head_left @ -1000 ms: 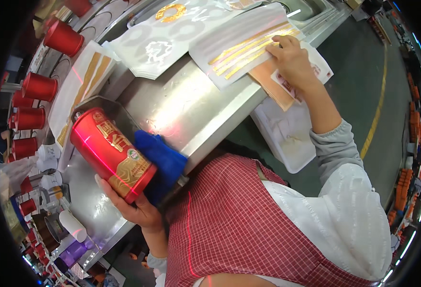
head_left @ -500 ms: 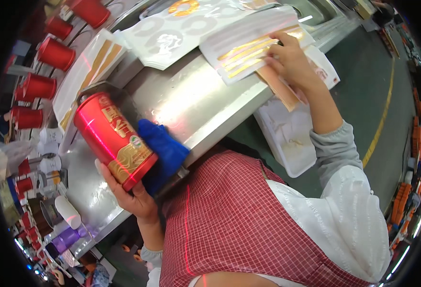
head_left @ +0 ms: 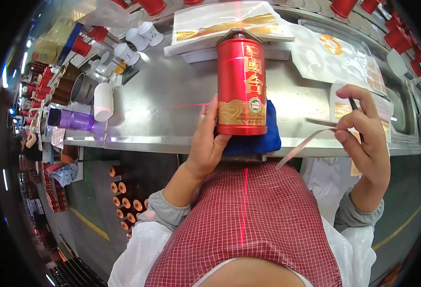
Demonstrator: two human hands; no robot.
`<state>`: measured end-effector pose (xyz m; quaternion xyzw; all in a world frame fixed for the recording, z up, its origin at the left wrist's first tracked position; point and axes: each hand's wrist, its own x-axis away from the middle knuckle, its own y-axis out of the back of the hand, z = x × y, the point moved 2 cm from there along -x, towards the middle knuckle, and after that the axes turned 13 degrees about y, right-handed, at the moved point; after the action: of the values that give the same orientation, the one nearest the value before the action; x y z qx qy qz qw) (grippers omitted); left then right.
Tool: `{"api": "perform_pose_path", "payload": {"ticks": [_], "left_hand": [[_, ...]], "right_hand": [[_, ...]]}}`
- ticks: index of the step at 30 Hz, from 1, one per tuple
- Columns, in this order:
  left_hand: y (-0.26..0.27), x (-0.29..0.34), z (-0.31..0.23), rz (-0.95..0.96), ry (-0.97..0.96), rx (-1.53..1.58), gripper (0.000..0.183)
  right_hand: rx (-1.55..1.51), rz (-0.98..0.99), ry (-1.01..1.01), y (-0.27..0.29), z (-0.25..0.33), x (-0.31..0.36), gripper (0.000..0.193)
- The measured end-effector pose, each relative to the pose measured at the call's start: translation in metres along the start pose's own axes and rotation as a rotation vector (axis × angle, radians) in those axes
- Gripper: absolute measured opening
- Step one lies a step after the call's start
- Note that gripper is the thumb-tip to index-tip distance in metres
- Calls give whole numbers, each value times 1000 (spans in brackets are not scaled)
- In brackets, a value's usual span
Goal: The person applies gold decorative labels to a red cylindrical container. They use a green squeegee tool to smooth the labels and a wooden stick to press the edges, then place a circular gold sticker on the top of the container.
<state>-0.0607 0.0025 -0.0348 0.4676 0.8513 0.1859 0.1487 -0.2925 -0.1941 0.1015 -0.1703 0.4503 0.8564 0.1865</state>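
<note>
A red bottle (head_left: pixel 241 79) with gold characters and a gold band leans on a metal stand, its base toward me. My left hand (head_left: pixel 204 146) is closed about the bottle's lower left side, thumb near the base. Blue cloth (head_left: pixel 273 129) lies beneath and right of the base. Off to the right, my right hand (head_left: pixel 369 131) pinches one end of a thin, shiny strip (head_left: pixel 302 146) between thumb and forefinger. The strip's free end curls down toward the bottle, apart from it. A slim dark tool (head_left: pixel 353 103), kind unclear, also sits between the right fingers.
Sheets with gold bands (head_left: pixel 229 26) lie behind the bottle. A sheet with ring shapes (head_left: pixel 325 55) is at the back right, near a sink (head_left: pixel 404 112). At left on the steel table (head_left: pixel 157 110) are a white roll (head_left: pixel 103 101), a purple bottle (head_left: pixel 74 119) and white cups (head_left: pixel 150 33).
My view has swung from tilted to facing the table squarely. My right hand has left the gold-striped sheet and now holds a strip nearer the bottle. The left hand stays on the bottle.
</note>
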Motion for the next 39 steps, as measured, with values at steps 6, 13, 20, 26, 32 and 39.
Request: {"api": "perform_pose_path", "payload": {"ticks": [6,13,20,26,32,39], "left_hand": [[25,-15,-73,74,-316,141,72],[28,-23,-91,90,-352,-44,19],[35,-5,-41,-81,-93,42,24],[34,-12,-40,-161,-231,-19,31],[24,-9,6,-58,-140,138,41],[32,-10,11,-11,-90,181,48]], "right_hand": [[33,80,102,-15,29,-38,10],[-32,72,122,-26,37,-48,12],[-184,1,11,-74,8,-32,15],[-173,24,-6,-77,11,-39,16],[-251,37,-112,-77,5,-35,15],[-278,55,-107,-75,1,-34,15]]}}
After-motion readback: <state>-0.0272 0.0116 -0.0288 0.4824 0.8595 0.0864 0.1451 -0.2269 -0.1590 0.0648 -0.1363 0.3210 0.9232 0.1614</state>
